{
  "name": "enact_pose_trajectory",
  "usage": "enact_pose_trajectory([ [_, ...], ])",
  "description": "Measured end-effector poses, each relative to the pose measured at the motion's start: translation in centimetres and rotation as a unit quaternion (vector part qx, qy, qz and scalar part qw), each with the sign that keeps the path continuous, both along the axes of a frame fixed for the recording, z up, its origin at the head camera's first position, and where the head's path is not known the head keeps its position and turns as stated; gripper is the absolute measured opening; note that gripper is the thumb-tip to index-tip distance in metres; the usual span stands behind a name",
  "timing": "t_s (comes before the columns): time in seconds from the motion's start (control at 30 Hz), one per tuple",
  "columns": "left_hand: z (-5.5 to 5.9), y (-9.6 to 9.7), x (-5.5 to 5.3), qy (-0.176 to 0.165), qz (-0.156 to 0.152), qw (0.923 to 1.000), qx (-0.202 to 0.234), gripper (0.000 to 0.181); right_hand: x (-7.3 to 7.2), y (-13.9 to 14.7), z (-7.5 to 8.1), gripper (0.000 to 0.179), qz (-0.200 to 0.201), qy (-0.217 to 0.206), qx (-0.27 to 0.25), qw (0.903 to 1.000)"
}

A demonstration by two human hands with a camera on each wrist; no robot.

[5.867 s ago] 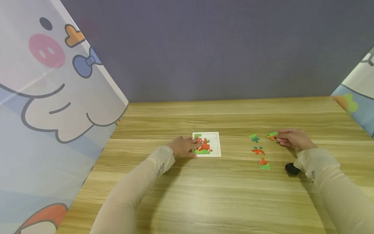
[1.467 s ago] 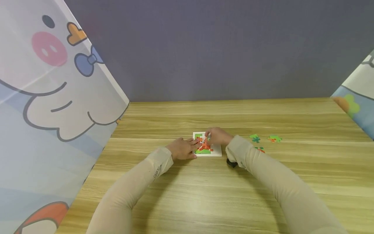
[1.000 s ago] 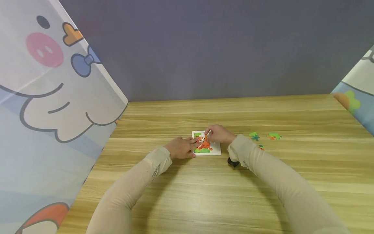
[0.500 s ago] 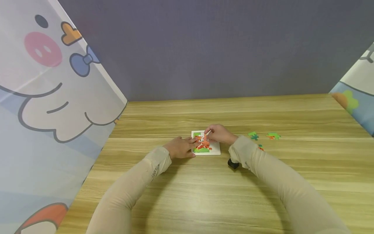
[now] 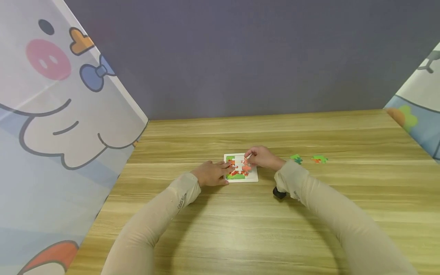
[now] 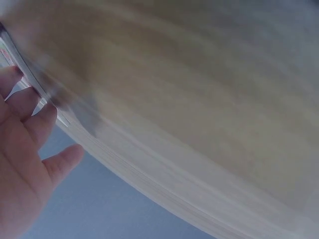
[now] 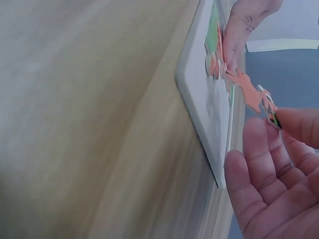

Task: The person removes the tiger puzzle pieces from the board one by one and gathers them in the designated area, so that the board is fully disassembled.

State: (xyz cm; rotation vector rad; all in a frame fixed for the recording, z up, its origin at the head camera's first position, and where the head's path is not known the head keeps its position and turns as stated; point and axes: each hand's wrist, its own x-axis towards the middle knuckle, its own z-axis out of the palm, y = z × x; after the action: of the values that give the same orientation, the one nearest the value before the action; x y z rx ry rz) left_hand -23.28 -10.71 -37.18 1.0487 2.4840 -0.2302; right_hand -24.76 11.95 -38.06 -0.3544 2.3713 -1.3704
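Pinching the end of a flat, jagged strip of orange puzzle pieces (image 7: pixel 244 89), the right hand (image 5: pixel 264 157) holds it tilted over a thin white square puzzle board (image 5: pixel 253 176) at the centre of the head view. The strip is salmon-orange toward its far end, patterned with white, green and black near the thumb, and looks like two linked pieces. The board has a raised rim, rounded corners and bare white patches; green and red seated pieces (image 5: pixel 237 177) fill its left and lower parts.

The left hand (image 5: pixel 211 174) has its fingers spread over the board's left edge, covering some seated pieces, so they cannot be counted. Whether the strip's far end touches them is hard to tell. The left wrist view is blurred and cuts off both palm and board at its left edge.

Two loose pieces lie right of centre: one green-and-teal piece (image 5: pixel 296 159) close to the right beige sleeve (image 5: pixel 330 204), and one green-and-orange piece (image 5: pixel 320 159) farther right. One black rounded object (image 5: pixel 279 193), partly hidden, sits under the right cuff.
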Motion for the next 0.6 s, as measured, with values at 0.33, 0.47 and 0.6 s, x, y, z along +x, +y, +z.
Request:
enact_pose_trajectory([
  [0.33, -0.1, -0.1, -0.1, 0.002, 0.001, 0.9999, -0.017, 0.064, 0.6, 1.9, -0.3, 0.024, -0.005, -0.013, -0.030, 0.9994],
  [0.47, 0.0, 0.1, 0.0, 0.003, -0.006, 0.9998, -0.018, 0.064, 0.9, 2.8, -0.6, 0.026, -0.013, -0.023, -0.037, 0.9990],
  [0.6, 0.1, 0.3, 0.1, 0.002, -0.003, 0.9998, -0.022, 0.064, 1.2, 3.3, -0.6, 0.027, -0.015, -0.021, -0.040, 0.9989],
])
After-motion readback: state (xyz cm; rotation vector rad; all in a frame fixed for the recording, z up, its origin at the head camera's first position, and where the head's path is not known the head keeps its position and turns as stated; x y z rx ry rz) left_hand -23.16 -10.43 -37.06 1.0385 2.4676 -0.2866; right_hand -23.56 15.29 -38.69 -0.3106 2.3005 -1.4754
